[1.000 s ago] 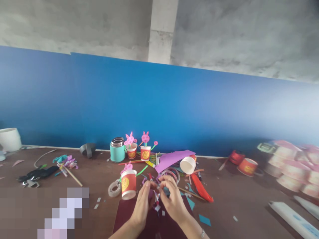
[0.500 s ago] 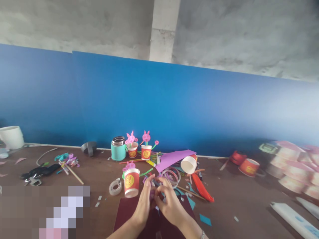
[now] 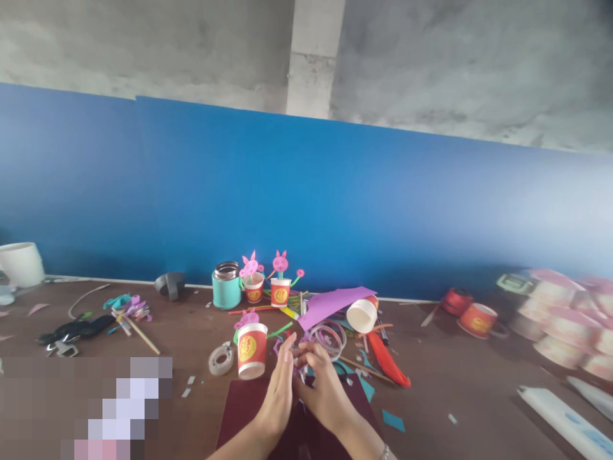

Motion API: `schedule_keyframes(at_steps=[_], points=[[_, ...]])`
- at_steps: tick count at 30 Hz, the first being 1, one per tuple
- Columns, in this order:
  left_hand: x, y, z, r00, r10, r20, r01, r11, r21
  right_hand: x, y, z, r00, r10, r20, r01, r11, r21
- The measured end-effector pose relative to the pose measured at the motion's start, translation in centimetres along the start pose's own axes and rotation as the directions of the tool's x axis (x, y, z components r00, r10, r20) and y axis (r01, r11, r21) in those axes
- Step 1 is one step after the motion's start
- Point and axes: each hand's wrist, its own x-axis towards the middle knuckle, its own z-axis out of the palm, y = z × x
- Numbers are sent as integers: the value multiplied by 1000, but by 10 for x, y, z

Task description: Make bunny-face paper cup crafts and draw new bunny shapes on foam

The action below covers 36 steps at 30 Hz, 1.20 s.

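My left hand (image 3: pixel 278 391) and my right hand (image 3: pixel 324 387) meet over a dark red sheet (image 3: pixel 242 415) at the table's near edge. The left fingers are stretched and pressed against the right hand. The right fingers curl in a pinch on a small piece I cannot make out. Just left of my hands stands a red paper cup (image 3: pixel 251 350) with a pink pig figure and green strips. A tape roll (image 3: pixel 221 360) lies beside it. Clear tape rings (image 3: pixel 328 338) lie just beyond my right hand.
Two more pig cups (image 3: pixel 280 291) and a teal mug (image 3: pixel 227 285) stand by the blue wall. A purple sheet (image 3: pixel 331 301), a tipped white cup (image 3: pixel 361 315), red scissors (image 3: pixel 387 363), paper scraps, and stacked cups (image 3: pixel 565 319) at the right crowd the brown table.
My hands have drawn closer together and sunk lower toward the dark red sheet. The left fingers went from curled to stretched against the right hand.
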Motion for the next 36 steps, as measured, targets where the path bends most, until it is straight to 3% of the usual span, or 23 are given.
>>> schedule_keyframes(at_steps=[8, 14, 21, 25, 29, 36], points=[[3, 2, 6, 997, -75, 36, 78, 992, -100, 6, 6, -5, 971, 237, -37, -226, 955, 191], [8, -5, 8, 995, -74, 63, 80, 992, -96, 8, 12, -10, 955, 296, -12, -281, 919, 275], [10, -3, 5, 997, -77, -2, 76, 991, -113, 10, 12, -11, 944, 305, 128, -330, 880, 341], [10, -4, 6, 995, -97, 22, 99, 987, -125, 11, 5, -11, 950, 302, 78, -310, 887, 342], [11, -5, 5, 997, -25, 69, 27, 999, -32, 9, 3, -11, 968, 247, 45, -249, 919, 307], [10, -1, 2, 999, 30, -29, -30, 1000, 6, 9, 4, -12, 980, 192, 48, -198, 953, 228]])
